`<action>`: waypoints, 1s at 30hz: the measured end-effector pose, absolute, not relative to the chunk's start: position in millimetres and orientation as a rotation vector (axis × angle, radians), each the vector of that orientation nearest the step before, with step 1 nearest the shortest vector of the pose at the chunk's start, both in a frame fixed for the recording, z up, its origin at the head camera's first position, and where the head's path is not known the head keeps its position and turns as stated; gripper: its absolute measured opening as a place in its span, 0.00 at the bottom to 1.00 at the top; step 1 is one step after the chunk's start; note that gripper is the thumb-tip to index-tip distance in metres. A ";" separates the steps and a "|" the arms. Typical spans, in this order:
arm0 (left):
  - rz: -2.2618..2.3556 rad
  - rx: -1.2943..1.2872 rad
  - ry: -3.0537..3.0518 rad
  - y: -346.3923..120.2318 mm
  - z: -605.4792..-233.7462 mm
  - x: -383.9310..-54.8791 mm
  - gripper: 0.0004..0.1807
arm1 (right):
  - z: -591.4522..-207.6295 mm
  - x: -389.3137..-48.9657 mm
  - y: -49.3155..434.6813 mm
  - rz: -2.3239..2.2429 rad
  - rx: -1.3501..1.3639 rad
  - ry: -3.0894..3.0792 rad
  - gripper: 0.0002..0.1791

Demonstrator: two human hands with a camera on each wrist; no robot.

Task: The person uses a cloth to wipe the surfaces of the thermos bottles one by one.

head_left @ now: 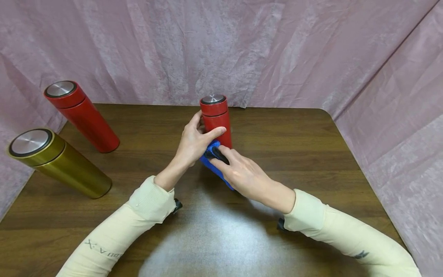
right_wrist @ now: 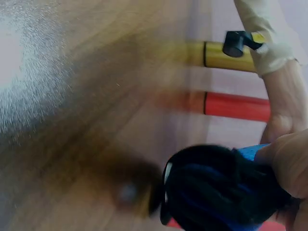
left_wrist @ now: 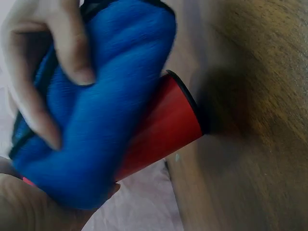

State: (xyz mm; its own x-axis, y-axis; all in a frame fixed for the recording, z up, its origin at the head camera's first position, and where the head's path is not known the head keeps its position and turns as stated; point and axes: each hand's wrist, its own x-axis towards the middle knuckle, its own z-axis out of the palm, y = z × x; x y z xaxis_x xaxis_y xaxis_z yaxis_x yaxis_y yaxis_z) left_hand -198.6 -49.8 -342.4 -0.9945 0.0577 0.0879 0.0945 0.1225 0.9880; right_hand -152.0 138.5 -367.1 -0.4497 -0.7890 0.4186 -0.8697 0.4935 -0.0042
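A red vacuum flask (head_left: 216, 121) with a steel-topped lid is near the middle of the table. My left hand (head_left: 194, 140) grips it around the body, thumb across the front. In my right hand (head_left: 243, 173) is a folded blue cloth (head_left: 212, 166) with black edging, pinched between thumb and fingers and held against the flask's lower front. The left wrist view shows the fuzzy cloth (left_wrist: 115, 86) covering much of the flask (left_wrist: 166, 127), whose black base is right by the tabletop. Dark edging of the cloth (right_wrist: 211, 183) fills the lower right wrist view.
Another red flask (head_left: 86, 119) stands at the back left of the wooden table (head_left: 297, 154). A gold flask (head_left: 65, 165) is in front of it, left of my left forearm. Pink curtains (head_left: 166, 50) hang behind the table and along its sides.
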 end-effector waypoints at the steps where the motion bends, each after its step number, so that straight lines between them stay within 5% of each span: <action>1: -2.044 -0.152 -2.344 -49.8 -342.5 -198.5 0.41 | -369.6 -151.3 136.0 0.270 1.397 -2.379 0.23; 14: -2.011 -0.133 -2.331 -47.1 -341.1 -199.1 0.41 | -386.5 -143.4 123.6 -0.306 1.470 -2.413 0.18; 30: -2.049 -0.164 -2.300 -48.7 -342.8 -198.1 0.38 | -340.3 -164.5 160.7 0.161 1.381 -2.339 0.25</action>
